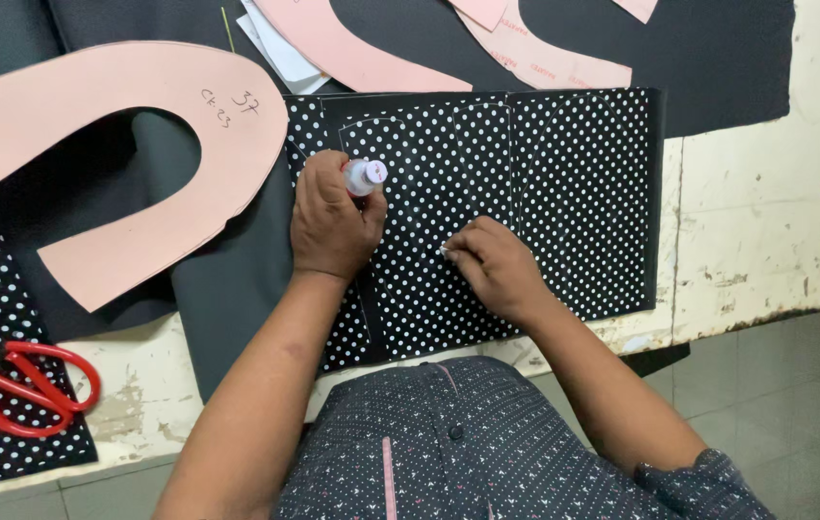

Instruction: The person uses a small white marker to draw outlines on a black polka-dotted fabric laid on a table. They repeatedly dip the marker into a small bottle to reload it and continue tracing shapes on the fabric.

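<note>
Clamped in the left hand (333, 223) is a small bottle (365, 177) with a pink-white cap, fingers wrapped round it, top poking up above the knuckles. It sits over the upper left of the dotted fabric (574, 193), a black piece with white dots and faint outlines drawn on it.

Right hand (495, 267) now: fingertips pinched together on something small and white (445, 250), pressed down at the fabric's middle. Too small to tell what it is.

Risks, as I judge them. If that bottle tips or gets squeezed, whatever is inside could spot the fabric outside the drawn lines. If the right hand drags, the fabric could creep over the dark cloth (237, 299) beneath and pull the outlines askew.

Poses: left forearm comes up from the lower left, wrist straight, fist resting on the fabric's left edge. Right forearm angles in from the lower right, wrist bent inward, knuckles raised, fingertips pointing left toward the other hand. The two hands are near, not touching.

Further out, a pink horseshoe pattern (92, 106) lies to the left, red scissors (35, 380) at the lower left on another dotted piece, and the chipped white table (756, 231) shows at the right.
</note>
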